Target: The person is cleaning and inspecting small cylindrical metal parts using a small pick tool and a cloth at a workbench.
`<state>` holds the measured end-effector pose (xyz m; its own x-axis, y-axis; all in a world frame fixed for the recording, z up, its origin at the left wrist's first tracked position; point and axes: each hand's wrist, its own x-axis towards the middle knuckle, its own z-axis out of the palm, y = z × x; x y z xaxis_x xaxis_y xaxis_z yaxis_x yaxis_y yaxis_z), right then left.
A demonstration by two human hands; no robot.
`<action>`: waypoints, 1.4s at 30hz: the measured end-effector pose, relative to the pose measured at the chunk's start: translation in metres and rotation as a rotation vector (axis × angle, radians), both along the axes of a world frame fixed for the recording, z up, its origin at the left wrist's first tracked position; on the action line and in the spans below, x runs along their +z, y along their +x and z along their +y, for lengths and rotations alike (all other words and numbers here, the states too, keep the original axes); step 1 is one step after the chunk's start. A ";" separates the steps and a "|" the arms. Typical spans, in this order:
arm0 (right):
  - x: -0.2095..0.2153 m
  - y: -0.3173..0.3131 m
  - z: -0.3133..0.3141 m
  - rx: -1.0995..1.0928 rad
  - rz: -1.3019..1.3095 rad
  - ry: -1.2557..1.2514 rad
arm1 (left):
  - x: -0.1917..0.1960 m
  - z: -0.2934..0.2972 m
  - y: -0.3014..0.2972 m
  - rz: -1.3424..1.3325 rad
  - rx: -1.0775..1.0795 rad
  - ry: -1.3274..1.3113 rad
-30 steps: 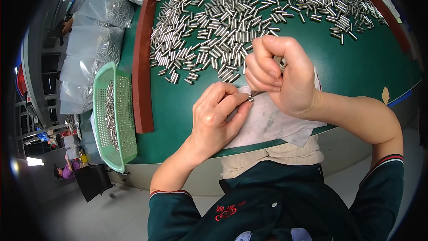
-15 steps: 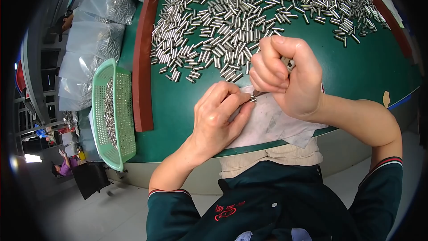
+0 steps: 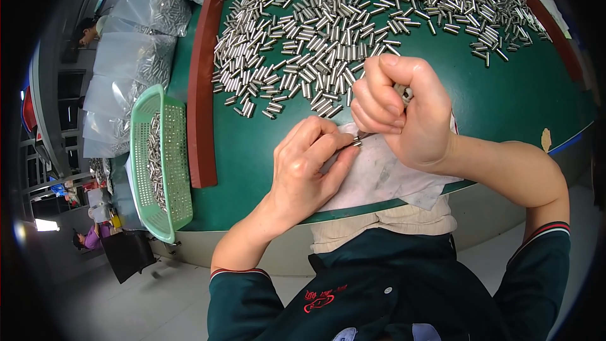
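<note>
- Head view: left hand (image 3: 309, 167) pinches a small metal pin (image 3: 357, 143) over the white cloth (image 3: 385, 180);
- right hand (image 3: 401, 110) clenched around a thin tool (image 3: 404, 93), tip at the pin;
- loose pins (image 3: 328, 31) heaped beyond on the green table (image 3: 505, 101).

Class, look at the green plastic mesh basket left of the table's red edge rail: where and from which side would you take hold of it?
Grip the green plastic mesh basket by its long outer rim, coming from its open left side. The red edge rail crowds its right side, and metal pins fill the inside, so the raised rim is probably the easiest hold.
</note>
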<state>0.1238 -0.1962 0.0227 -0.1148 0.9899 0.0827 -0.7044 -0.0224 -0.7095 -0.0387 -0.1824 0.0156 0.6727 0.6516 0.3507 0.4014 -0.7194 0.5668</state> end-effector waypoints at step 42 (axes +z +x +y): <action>0.003 0.002 0.000 0.020 -0.017 -0.008 | -0.002 0.004 0.000 0.024 -0.014 0.117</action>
